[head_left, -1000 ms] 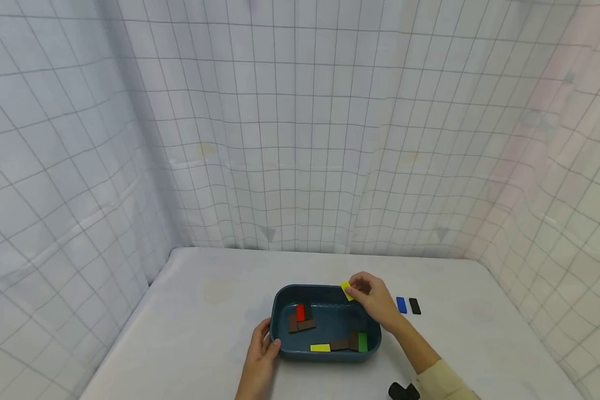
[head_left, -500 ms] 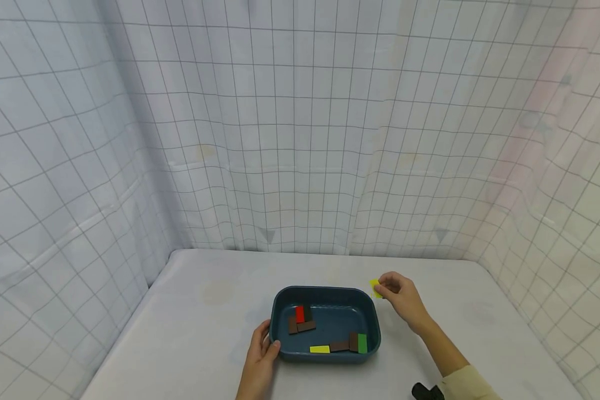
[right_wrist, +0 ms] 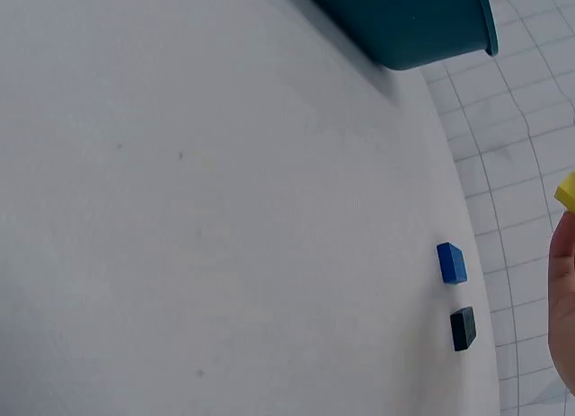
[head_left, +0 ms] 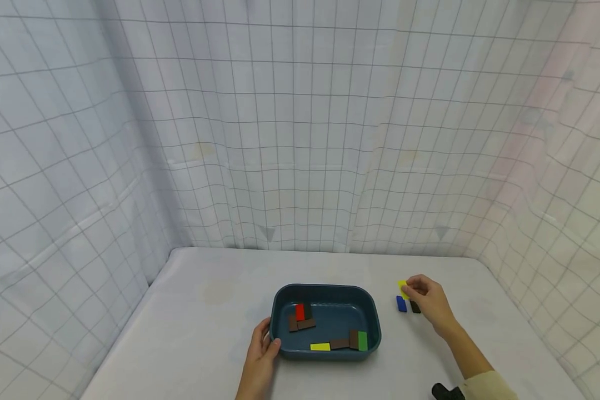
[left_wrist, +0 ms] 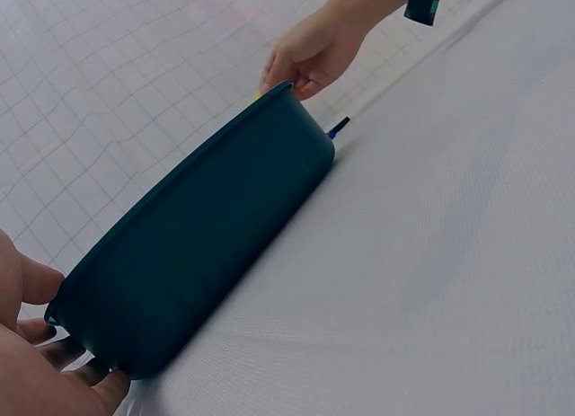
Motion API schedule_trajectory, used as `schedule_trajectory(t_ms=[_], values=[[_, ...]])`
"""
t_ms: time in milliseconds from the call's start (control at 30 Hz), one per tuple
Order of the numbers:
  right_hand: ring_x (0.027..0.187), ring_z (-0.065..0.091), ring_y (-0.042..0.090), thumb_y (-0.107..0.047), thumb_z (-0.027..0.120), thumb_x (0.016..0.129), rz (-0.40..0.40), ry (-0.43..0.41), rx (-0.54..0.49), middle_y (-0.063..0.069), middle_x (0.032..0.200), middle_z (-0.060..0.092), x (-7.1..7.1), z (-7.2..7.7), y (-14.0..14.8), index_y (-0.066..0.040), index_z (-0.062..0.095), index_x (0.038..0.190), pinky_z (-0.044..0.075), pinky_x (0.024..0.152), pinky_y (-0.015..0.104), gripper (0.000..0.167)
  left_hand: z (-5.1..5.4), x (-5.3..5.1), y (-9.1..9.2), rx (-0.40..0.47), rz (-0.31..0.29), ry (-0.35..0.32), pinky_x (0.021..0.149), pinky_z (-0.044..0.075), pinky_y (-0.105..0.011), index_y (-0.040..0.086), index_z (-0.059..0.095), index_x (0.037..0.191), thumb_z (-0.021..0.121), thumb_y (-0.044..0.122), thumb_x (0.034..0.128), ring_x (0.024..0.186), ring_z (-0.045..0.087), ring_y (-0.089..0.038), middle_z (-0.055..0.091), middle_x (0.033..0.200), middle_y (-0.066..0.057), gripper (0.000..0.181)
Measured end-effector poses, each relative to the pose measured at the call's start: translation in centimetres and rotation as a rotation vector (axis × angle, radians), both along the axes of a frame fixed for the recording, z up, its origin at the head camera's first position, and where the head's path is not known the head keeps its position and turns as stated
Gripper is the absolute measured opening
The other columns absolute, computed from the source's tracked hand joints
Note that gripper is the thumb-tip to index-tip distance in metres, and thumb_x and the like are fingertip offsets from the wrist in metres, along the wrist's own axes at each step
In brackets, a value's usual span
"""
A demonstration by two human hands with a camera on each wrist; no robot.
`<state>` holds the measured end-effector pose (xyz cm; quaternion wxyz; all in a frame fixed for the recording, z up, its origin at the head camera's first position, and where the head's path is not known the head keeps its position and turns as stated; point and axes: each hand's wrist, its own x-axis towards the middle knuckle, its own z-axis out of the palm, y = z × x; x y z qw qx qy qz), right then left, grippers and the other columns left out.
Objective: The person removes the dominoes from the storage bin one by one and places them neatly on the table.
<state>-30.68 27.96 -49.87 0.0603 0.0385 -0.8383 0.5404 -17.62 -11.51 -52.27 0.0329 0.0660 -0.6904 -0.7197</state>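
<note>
Right hand (head_left: 431, 303) pinching yellow block (head_left: 402, 286), raised above table (head_left: 205, 328) toward far right corner, near blue block (head_left: 401, 304) and black block (head_left: 415, 307). Left hand (head_left: 260, 355) gripping teal tub (head_left: 325, 356) by left end; red block (head_left: 300, 312) inside, green block (head_left: 362, 341) in near right corner.

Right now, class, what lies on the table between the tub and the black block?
The blue block, nearer the black block than the tub; head and right wrist views show it.

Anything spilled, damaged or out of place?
Nothing stands out as spilled or damaged. The bin sits upright, held by the left hand. The blue block and black block lie outside it, but side by side, so they look placed, not spilled.
</note>
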Motion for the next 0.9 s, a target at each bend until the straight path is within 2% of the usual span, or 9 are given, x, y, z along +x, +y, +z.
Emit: schedule_trajectory(t_ms=[100, 300, 433, 633, 900], values=[[0.093, 0.062, 0.021, -0.02, 0.072, 0.1, -0.027, -0.015, 0.024, 0.013, 0.105, 0.064, 0.1, -0.3, 0.8, 0.003, 0.063, 0.117, 0.058, 0.079, 0.031, 0.03, 0.0, 0.0, 0.0, 0.002, -0.002, -0.003, 0.114, 0.034, -0.057, -0.005, 0.027, 0.157, 0.047, -0.002, 0.1065, 0.148, 0.026, -0.05, 0.024, 0.162, -0.032, 0.054], [0.092, 0.062, 0.021, -0.02, 0.071, 0.101, -0.026, -0.016, 0.039, 0.015, 0.106, 0.063, 0.3, -1.1, 2.5, 0.005, 0.062, 0.118, 0.06, 0.08, 0.032, 0.032, 0.1, 0.0, 0.1, 0.006, 0.002, -0.008, 0.114, 0.033, -0.057, -0.004, 0.027, 0.157, 0.047, -0.002, 0.1066, 0.148, 0.026, -0.049, 0.024, 0.163, -0.031, 0.054], [0.093, 0.062, 0.02, -0.019, 0.071, 0.101, -0.052, -0.032, 0.062, 0.015, 0.106, 0.064, 0.2, -1.7, 3.7, 0.006, 0.062, 0.118, 0.059, 0.078, 0.028, 0.031, 0.1, 0.1, 0.0, 0.014, -0.005, -0.009, 0.114, 0.033, -0.057, -0.004, 0.027, 0.157, 0.046, -0.002, 0.1066, 0.149, 0.025, -0.049, 0.024, 0.163, -0.031, 0.054], [0.094, 0.06, 0.023, -0.02, 0.071, 0.1, -0.116, -0.078, 0.161, 0.016, 0.109, 0.067, 0.3, -2.7, 5.4, 0.006, 0.064, 0.117, 0.054, 0.071, 0.021, 0.032, 0.2, -0.1, -0.1, 0.005, -0.012, -0.01, 0.114, 0.033, -0.056, -0.004, 0.025, 0.158, 0.046, 0.0, 0.1077, 0.149, 0.024, -0.048, 0.023, 0.164, -0.031, 0.054], [0.09, 0.058, 0.029, -0.02, 0.069, 0.099, -0.189, -0.121, 0.278, 0.018, 0.104, 0.066, 0.4, -3.1, 6.5, 0.005, 0.066, 0.112, 0.05, 0.064, 0.025, 0.028, 0.0, -0.1, -0.1, 0.033, -0.023, -0.007, 0.115, 0.032, -0.056, -0.004, 0.024, 0.158, 0.046, -0.001, 0.1079, 0.15, 0.023, -0.048, 0.021, 0.164, -0.031, 0.055]])
